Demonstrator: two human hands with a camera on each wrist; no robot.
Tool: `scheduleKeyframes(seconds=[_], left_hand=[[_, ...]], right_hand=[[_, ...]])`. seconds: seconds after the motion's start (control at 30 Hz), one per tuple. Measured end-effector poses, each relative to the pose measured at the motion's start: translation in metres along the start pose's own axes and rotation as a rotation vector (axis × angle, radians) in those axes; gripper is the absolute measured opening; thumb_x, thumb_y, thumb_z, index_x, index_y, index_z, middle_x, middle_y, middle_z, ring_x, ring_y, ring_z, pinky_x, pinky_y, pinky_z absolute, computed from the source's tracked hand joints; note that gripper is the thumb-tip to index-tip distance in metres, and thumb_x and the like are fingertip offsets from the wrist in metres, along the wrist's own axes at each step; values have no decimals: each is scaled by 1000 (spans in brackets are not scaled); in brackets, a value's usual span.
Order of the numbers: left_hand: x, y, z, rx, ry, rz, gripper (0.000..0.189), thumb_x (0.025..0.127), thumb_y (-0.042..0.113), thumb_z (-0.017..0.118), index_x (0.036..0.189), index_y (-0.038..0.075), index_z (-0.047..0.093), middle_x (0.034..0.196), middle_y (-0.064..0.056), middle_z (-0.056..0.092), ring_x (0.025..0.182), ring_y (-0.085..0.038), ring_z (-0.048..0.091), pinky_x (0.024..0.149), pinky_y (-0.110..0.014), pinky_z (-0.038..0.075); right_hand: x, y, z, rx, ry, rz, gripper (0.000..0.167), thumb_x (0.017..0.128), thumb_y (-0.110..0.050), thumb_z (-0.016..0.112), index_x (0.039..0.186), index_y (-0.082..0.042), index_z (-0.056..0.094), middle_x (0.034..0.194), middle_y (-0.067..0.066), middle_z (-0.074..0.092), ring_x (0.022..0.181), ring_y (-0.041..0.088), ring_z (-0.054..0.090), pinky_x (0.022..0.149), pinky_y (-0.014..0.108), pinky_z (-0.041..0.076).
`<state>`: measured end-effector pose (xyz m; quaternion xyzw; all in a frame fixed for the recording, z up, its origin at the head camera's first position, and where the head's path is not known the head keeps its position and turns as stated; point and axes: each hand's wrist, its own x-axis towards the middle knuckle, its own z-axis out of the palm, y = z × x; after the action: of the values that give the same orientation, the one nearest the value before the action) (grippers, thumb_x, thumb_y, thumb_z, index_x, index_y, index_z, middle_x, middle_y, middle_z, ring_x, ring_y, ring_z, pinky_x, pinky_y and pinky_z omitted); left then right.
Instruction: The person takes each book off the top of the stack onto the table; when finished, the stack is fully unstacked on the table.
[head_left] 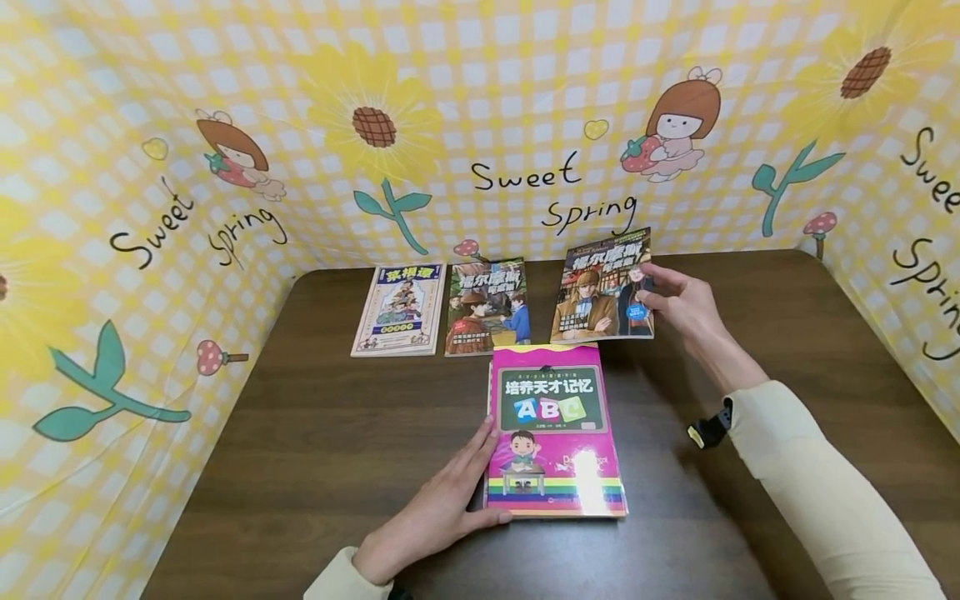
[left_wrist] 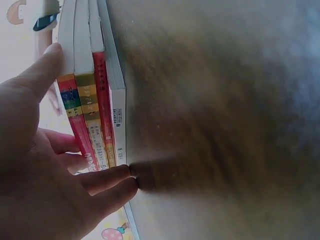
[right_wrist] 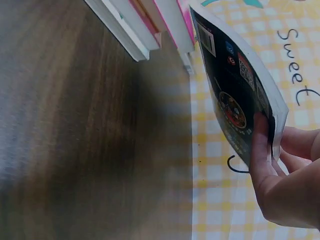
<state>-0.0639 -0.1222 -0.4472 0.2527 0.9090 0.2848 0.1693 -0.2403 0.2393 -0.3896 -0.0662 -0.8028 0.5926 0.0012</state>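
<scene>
My right hand [head_left: 682,304] pinches the right edge of a paperback book [head_left: 600,292] with a detective in a brown cap on its cover. The right wrist view has this book's dark back cover [right_wrist: 225,90] raised off the table and slightly bent, with the hand [right_wrist: 287,175] at its edge. A pink ABC book [head_left: 551,450] tops a stack of several books in front of me. Along the stack's left side lies my left hand [head_left: 450,500], thumb near the front corner. From the left wrist, its straight fingers [left_wrist: 107,192] touch the spines [left_wrist: 95,120].
Behind the stack, a cream-covered book [head_left: 400,312] and another detective paperback [head_left: 487,308] lie side by side on the dark wooden table [head_left: 300,467]. A yellow checked cloth [head_left: 480,100] with flowers and lettering walls the table at the back and sides.
</scene>
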Motion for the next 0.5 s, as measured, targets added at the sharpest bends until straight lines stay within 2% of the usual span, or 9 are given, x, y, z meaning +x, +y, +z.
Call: scheduleKeyframes(seconds=[0.1,0.33,0.43,0.5], left_hand=[[1,0,0,-4,-4,3,94,87,62,55,156,22,5,162,4,-4,142,-30,24,105,-54,36],[0,0,0,-25,-22,-9,94,87,60,56,156,24,3,162,4,-4,143,-30,24,105,-55,36],[0,0,0,-24,-20,-9,94,88,60,56,156,24,3,162,5,-5,143,-29,23,105,-55,36],[-1,0,0,-25,-15,-6,94,88,60,56,156,23,3,162,4,-5,143,-30,24,105,-55,36]], right_hand=[[9,-2,3,3,0,1,51,92,-10,64,141,-10,50,139,17,45,101,10,50,79,25,52],[26,2,10,-43,-29,21,50,92,-5,62,141,-8,50,140,19,44,94,10,51,68,19,51],[32,5,13,-82,-44,33,50,93,-5,61,141,-9,50,140,20,45,99,16,52,70,26,52],[35,5,14,-120,-61,27,50,93,-5,61,141,-9,50,141,20,44,108,22,51,73,30,51]])
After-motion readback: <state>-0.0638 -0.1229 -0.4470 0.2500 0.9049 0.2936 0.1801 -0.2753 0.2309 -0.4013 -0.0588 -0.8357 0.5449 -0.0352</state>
